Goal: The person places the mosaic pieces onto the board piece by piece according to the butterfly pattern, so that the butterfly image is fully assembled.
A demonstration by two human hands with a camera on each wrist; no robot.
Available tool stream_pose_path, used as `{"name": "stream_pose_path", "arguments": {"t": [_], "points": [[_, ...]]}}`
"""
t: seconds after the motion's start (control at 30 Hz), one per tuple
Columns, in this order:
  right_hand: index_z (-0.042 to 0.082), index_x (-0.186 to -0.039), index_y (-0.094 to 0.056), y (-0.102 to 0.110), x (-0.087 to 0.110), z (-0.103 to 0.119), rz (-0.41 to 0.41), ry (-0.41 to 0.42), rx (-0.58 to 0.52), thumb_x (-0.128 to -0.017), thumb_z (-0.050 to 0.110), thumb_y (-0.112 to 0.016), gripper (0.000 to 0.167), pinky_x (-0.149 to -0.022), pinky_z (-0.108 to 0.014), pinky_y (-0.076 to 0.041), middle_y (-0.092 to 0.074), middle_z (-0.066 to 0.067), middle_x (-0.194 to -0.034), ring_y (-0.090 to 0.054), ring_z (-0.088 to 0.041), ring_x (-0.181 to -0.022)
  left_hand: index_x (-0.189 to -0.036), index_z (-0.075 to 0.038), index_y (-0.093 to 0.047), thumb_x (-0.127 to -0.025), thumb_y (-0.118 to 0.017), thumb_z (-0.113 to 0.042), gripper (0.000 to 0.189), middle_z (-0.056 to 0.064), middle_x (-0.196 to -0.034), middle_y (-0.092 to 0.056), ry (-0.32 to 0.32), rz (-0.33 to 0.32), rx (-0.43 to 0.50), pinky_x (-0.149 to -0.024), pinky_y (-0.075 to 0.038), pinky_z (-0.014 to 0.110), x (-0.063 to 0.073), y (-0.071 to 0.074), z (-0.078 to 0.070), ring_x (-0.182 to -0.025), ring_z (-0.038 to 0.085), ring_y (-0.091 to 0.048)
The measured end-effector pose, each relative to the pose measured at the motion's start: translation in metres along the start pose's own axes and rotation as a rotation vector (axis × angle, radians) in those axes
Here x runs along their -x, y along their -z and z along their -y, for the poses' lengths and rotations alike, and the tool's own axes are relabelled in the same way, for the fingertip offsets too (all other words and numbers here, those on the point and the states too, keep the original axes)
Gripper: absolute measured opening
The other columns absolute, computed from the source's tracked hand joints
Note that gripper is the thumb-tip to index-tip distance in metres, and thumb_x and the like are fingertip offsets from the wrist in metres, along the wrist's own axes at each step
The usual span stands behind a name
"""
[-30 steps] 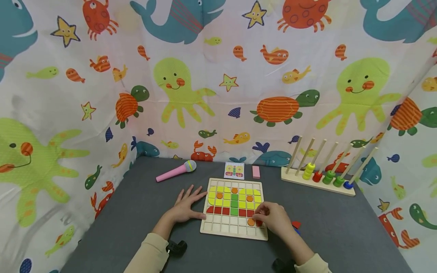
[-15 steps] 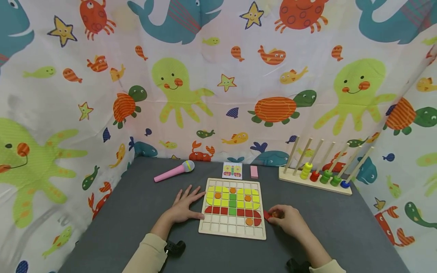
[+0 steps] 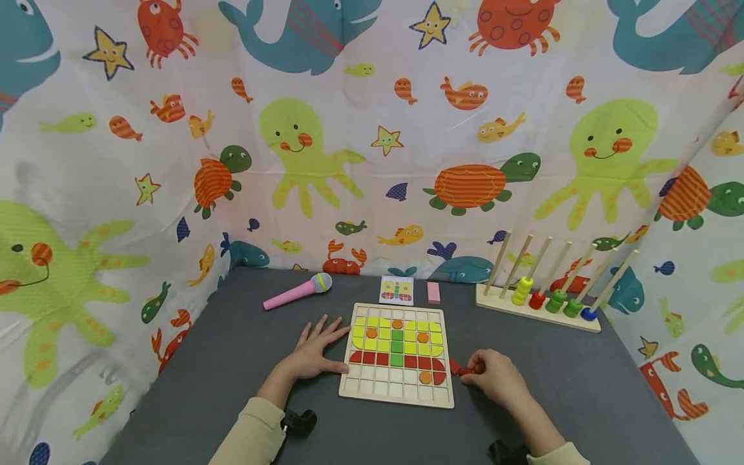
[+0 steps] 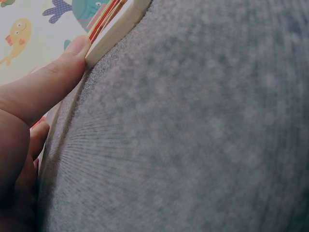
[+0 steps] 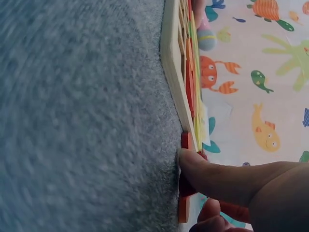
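Note:
A wooden grid board [image 3: 395, 402] lies on the dark table, with yellow, green, orange and red tiles set in its cells in a butterfly-like pattern. My left hand [image 3: 314, 355] rests spread at the board's left side, its thumb touching the edge in the left wrist view. Just right of the board, my right hand [image 3: 498, 378] pinches a dark red tile [image 5: 186, 186] low at the tabletop. Another red tile [image 3: 454, 366] lies beside it against the board's right edge. Part of an orange piece [image 5: 183, 210] shows below the thumb in the right wrist view.
Behind the board are a pattern card [image 3: 396, 290] and a pink block [image 3: 433, 292]. A pink toy microphone [image 3: 290, 296] lies at the back left. A peg stand [image 3: 540, 315] with coloured rings stands at the back right, before the printed curtain [image 3: 360, 161].
My right hand has moved from the board's lower right cells to the loose tiles beside it. A red tile now shows in the lower right cell. The left hand stays put.

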State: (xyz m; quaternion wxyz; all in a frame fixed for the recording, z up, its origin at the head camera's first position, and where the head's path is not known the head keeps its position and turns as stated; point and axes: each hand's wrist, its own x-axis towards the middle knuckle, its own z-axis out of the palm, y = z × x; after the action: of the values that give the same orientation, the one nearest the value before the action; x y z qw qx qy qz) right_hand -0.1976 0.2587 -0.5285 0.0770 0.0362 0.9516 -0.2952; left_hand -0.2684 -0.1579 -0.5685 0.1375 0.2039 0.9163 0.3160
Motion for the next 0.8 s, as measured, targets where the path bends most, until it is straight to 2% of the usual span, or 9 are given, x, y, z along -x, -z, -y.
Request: {"name": "stream_pose_path", "arguments": {"t": [0.2,0.37,0.47,0.57,0.7,0.8], "points": [[0.014,-0.077,-0.064,0.001,0.000,0.004,-0.014,0.015,-0.071,-0.078,0.031,-0.088,0.029,-0.057,-0.029,-0.037,-0.055,0.000,-0.069,-0.050,-0.017,-0.065,-0.158,-0.035,-0.035,-0.076,-0.076,-0.067,0.097,-0.003,-0.170,-0.017,-0.005,-0.001,0.004,-0.120,0.014,0.062,0.001,0.001,-0.001,-0.158,0.033,0.007],[0.016,-0.082,-0.074,-0.001,0.003,0.020,-0.005,0.048,-0.139,-0.082,0.031,-0.084,0.018,-0.058,-0.029,-0.041,-0.062,0.002,-0.072,-0.052,-0.016,-0.068,-0.158,-0.036,-0.034,-0.076,-0.076,-0.067,0.097,-0.003,-0.170,-0.017,-0.009,0.002,0.000,-0.120,0.014,0.062,0.000,0.000,0.000,-0.158,0.032,0.007],[0.017,-0.088,-0.079,-0.007,0.006,0.033,0.022,0.089,-0.169,-0.088,0.028,-0.080,0.011,-0.060,-0.028,-0.044,-0.067,0.005,-0.076,-0.053,-0.015,-0.071,-0.158,-0.038,-0.033,-0.077,-0.075,-0.068,0.096,-0.005,-0.170,-0.016,-0.011,0.006,-0.014,-0.120,0.014,0.061,-0.001,-0.001,0.001,-0.158,0.031,0.008],[0.016,-0.089,-0.081,-0.015,0.007,0.047,0.043,0.144,-0.182,-0.090,0.027,-0.077,0.011,-0.058,-0.027,-0.045,-0.069,0.005,-0.077,-0.054,-0.014,-0.070,-0.158,-0.039,-0.033,-0.076,-0.075,-0.068,0.096,-0.006,-0.170,-0.016,-0.006,0.004,-0.021,-0.121,0.014,0.061,-0.001,-0.001,0.001,-0.158,0.030,0.008],[0.016,-0.087,-0.081,-0.029,0.006,0.061,0.064,0.199,-0.183,-0.090,0.027,-0.078,0.012,-0.057,-0.025,-0.045,-0.069,0.005,-0.077,-0.055,-0.013,-0.069,-0.157,-0.039,-0.034,-0.076,-0.075,-0.069,0.096,-0.006,-0.170,-0.016,0.004,0.003,-0.022,-0.121,0.014,0.061,-0.001,0.000,0.000,-0.158,0.030,0.008],[0.017,-0.086,-0.081,-0.040,0.004,0.067,0.084,0.204,-0.175,-0.089,0.028,-0.079,0.012,-0.062,-0.026,-0.045,-0.070,0.006,-0.080,-0.055,-0.012,-0.072,-0.158,-0.039,-0.033,-0.076,-0.075,-0.069,0.097,-0.006,-0.170,-0.015,0.010,0.008,-0.024,-0.121,0.014,0.061,-0.001,0.000,0.000,-0.158,0.030,0.008]]}}
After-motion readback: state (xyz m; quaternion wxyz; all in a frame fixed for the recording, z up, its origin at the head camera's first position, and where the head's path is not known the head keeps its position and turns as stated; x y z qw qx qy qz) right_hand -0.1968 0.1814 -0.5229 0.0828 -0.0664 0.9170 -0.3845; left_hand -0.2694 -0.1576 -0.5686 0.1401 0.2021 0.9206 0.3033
